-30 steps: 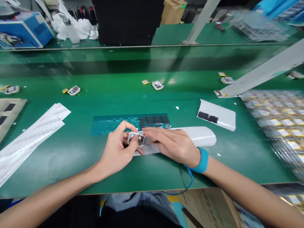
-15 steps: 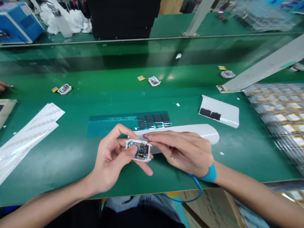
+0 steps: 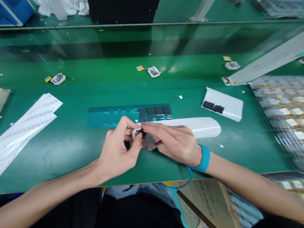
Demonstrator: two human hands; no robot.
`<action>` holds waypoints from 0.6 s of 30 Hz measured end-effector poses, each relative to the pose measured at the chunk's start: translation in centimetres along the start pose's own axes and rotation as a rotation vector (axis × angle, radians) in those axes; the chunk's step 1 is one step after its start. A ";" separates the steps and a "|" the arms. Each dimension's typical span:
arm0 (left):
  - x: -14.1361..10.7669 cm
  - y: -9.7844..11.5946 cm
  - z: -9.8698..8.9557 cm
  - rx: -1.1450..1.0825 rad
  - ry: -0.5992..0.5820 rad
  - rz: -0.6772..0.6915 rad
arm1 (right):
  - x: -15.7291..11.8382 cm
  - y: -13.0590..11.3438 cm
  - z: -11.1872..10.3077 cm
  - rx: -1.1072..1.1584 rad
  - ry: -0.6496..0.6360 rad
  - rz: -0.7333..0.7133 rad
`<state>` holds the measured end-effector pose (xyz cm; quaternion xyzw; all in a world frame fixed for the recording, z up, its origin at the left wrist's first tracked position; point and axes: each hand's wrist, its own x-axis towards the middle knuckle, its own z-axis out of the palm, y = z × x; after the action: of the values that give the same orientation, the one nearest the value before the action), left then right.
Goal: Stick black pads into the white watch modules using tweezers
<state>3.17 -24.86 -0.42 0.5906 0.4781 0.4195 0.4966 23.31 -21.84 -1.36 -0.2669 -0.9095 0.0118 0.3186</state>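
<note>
The left hand (image 3: 118, 150) pinches a small white device (image 3: 138, 134) between thumb and forefinger, holding it just above the green table (image 3: 71, 142). The right hand (image 3: 175, 142) (blue strap (image 3: 204, 157) on its wrist) closes its fingertips on the same device from the other side. Just beyond lie a teal sheet (image 3: 111, 115) of dark pads (image 3: 155, 113) and a white strip (image 3: 201, 126).
</note>
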 end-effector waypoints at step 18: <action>0.0 0.2 -0.3 -0.132 0.039 -0.087 | -0.4 0.5 0.2 0.112 0.062 0.027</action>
<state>2.94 -24.78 -0.18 0.5267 0.4843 0.4398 0.5428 23.67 -21.56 -1.85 -0.2609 -0.8934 0.0587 0.3610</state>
